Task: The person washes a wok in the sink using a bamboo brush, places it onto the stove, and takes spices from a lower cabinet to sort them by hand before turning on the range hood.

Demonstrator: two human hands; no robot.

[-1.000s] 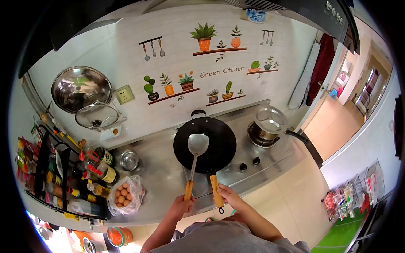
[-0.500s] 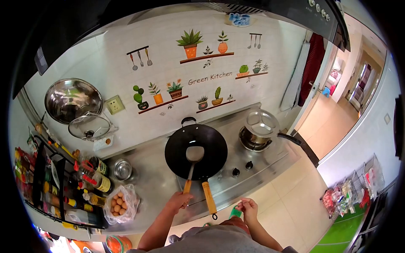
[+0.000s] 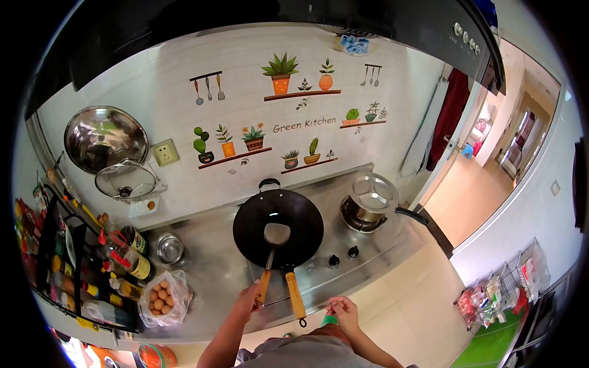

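My left hand [image 3: 248, 300] is closed round the wooden handle of a spatula [image 3: 277, 234]. The spatula's metal blade lies in a black wok [image 3: 257, 205], its shaft crossing the near rim. Just right of that hand, the wok's own wooden handle [image 3: 296, 295] points towards me, with no hand on it. My right hand [image 3: 345, 311] is held in front of my body, right of the wok handle's end. Its fingers are curled in, and I see nothing in them.
A lidded pot [image 3: 371, 199] stands on the right burner, near two stove knobs [image 3: 343, 256]. Left on the counter are a metal bowl [image 3: 170, 248], a bag of eggs [image 3: 162, 299] and a rack of bottles [image 3: 80, 270]. A range hood [image 3: 392, 18] hangs overhead.
The camera view has shifted, so the wok and counter sit lower and further left. My left hand keeps its hold on the spatula. My right hand's fingers look more curled.
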